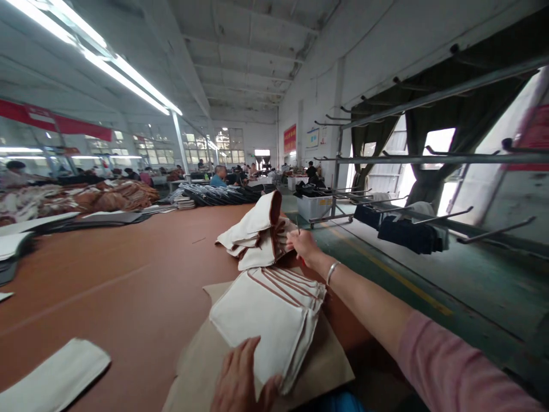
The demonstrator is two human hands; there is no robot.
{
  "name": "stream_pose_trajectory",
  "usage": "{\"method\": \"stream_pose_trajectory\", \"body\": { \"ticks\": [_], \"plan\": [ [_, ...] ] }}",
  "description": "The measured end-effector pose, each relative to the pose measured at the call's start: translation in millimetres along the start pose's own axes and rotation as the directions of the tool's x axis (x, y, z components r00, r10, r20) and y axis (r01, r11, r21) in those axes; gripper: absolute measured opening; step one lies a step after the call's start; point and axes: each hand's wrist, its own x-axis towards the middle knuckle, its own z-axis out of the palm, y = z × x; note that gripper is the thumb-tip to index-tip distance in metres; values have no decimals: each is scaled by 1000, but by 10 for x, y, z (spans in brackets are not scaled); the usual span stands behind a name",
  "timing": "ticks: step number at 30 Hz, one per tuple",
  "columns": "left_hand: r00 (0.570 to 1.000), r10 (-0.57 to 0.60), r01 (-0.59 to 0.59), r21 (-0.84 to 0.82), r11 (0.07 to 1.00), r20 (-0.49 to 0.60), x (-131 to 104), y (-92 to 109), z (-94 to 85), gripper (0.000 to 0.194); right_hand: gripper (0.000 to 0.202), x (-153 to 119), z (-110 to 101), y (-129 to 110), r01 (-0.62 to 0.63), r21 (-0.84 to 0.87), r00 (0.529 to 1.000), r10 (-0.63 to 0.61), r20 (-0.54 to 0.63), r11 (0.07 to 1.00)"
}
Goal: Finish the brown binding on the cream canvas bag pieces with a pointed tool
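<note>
A fanned stack of white fabric panels with brown edges (261, 309) lies in front of me on a sheet of brown paper (193, 360). My left hand (240, 377) rests at the stack's near edge, fingers and thumb apart, holding nothing. Farther off, a heap of folded white and brown panels (253, 232) sits near the table's right edge. Beside that heap my right hand (303, 246) is closed around a slim tool with a thin dark tip (297, 224) and a bit of red; its exact kind is hidden by the fingers.
The brown table top (128, 292) carries a loose white panel (55, 375) at lower left. Bundles of dark fabric pieces (231, 195) lie at its far end. A metal rack with prongs (429, 159) stands right, near a white bin (314, 207). People sit farther back.
</note>
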Motion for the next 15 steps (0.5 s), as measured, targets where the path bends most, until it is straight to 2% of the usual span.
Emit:
{"method": "stream_pose_trajectory", "body": {
  "ticks": [2, 4, 7, 11, 15],
  "plan": [
    [986, -29, 20, 54, 998, 162, 181, 140, 278, 58, 22, -146, -79, 348, -57, -19, 998, 57, 12, 998],
    [961, -72, 48, 94, 994, 266, 325, 267, 490, 58, 21, -326, -128, 676, -104, -19, 994, 105, 21, 994],
    [953, -105, 71, 127, 989, 284, 522, 383, 687, 50, 23, -614, -117, 1071, -127, 23, 992, 126, 28, 992],
    [955, -89, 43, 164, 986, 282, 819, 457, 774, 49, 33, -952, 47, 1394, -83, 129, 997, 83, 2, 988],
    [937, 42, -96, 138, 986, 348, 1072, 498, 749, 52, 43, -1147, 186, 1562, -28, 213, 996, 44, -71, 977]
  ]
}}
